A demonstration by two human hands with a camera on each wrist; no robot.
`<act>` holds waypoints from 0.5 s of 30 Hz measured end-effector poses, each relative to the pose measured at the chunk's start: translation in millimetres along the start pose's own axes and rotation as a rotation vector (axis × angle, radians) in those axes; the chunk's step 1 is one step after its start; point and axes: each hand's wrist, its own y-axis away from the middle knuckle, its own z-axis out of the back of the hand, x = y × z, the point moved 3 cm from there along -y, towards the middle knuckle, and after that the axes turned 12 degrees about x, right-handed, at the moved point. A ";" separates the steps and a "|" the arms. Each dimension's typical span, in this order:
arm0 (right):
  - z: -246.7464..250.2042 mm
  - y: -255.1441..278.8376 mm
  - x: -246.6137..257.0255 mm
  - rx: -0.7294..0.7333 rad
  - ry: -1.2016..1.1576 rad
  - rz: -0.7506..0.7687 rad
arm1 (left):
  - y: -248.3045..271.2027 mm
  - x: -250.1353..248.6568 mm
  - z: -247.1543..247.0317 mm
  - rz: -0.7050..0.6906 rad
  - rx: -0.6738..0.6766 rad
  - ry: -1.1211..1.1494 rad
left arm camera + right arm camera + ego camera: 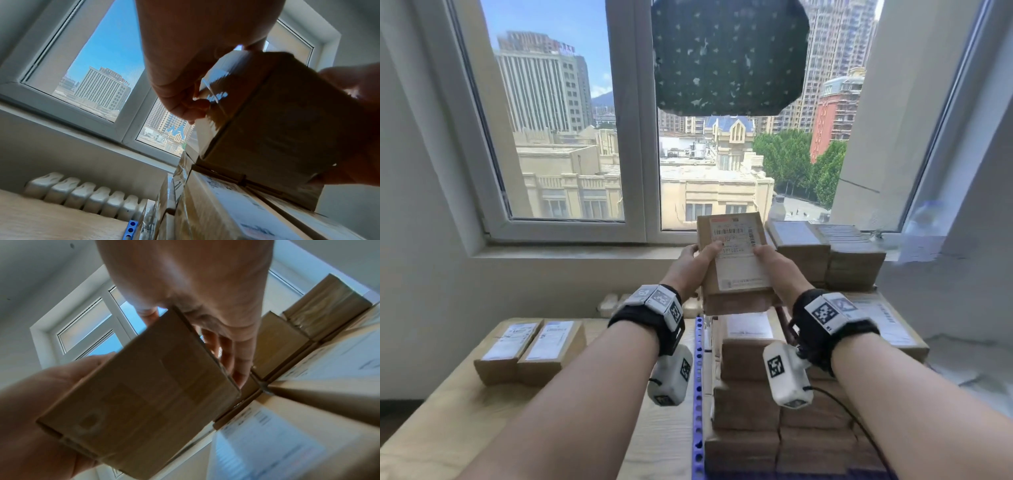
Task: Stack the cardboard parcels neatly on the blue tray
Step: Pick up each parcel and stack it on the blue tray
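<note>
The left hand [690, 265] and the right hand [779, 267] gripped one cardboard parcel [734, 255] between them, thumbs over its labelled top and fingers curled under its long sides, holding it in the air above the stack of parcels [784, 401] on the right. From the wrist views its underside sat close over the top box but looked apart from it. The stack stood several layers high within the blue tray [699, 383], of which only a perforated rim showed. Judging by this, most of the work seemed done: two loose parcels [530, 347] waited on the wooden table [465, 421] to the left, well apart from the tray. The tray's floor and far side were hidden by boxes, a dark patterned patch [729, 54] covered part of the window [571, 113], and the right edge of the head view was smeared, so the stack's extent there was unclear.
</note>
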 end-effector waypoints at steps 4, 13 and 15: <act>17.9 -0.8 -8.3 -0.030 0.060 -0.156 | 4.7 -9.6 -19.5 0.029 0.073 -0.104; 28.6 -4.8 -24.0 -0.042 0.123 -0.202 | -3.1 4.1 -26.8 0.084 0.065 -0.005; 28.3 -3.5 -27.4 -0.031 0.115 -0.225 | -3.8 8.8 -28.6 0.109 0.067 0.002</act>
